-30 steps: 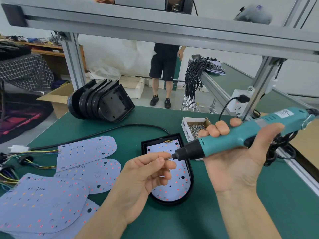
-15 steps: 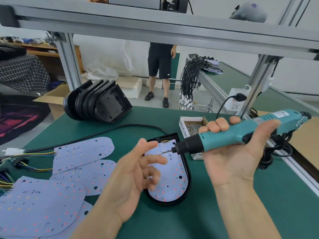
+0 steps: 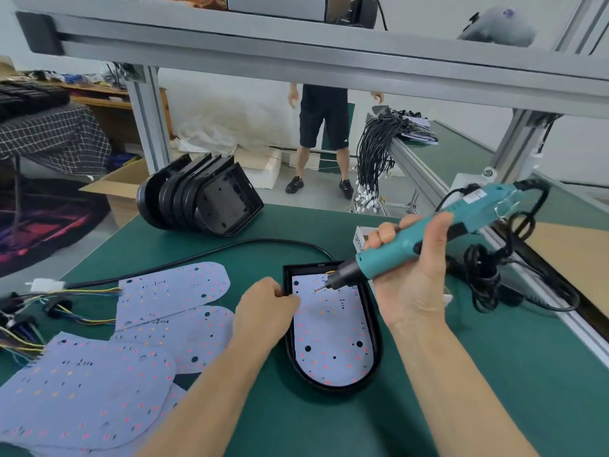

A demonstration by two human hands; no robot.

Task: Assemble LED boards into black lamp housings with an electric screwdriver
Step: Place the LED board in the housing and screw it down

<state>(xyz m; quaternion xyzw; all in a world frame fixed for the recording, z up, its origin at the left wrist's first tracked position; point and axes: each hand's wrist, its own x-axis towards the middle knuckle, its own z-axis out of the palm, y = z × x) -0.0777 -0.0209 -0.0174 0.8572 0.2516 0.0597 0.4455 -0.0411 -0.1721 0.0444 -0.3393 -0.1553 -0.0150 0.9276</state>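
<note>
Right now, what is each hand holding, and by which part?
The right hand grips the electric screwdriver around its teal body. The left hand grips the left rim of the black housing, near its top corner.

Left hand (image 3: 265, 311) curled, knuckles up; right hand (image 3: 408, 275) fisted, palm-up, raised.

Bare worktop (image 3: 494, 374) lies right and near of the housing (image 3: 377, 341). Loose LED boards (image 3: 164, 311) crowd its left; stacked housings (image 3: 201, 202) and a black cable (image 3: 230, 249) block the far side.

left hand (image 3: 263, 311) dropped onto housing (image 3: 375, 341) rim, screwdriver (image 3: 412, 245) tip lowered toward board (image 3: 333, 338)
</note>
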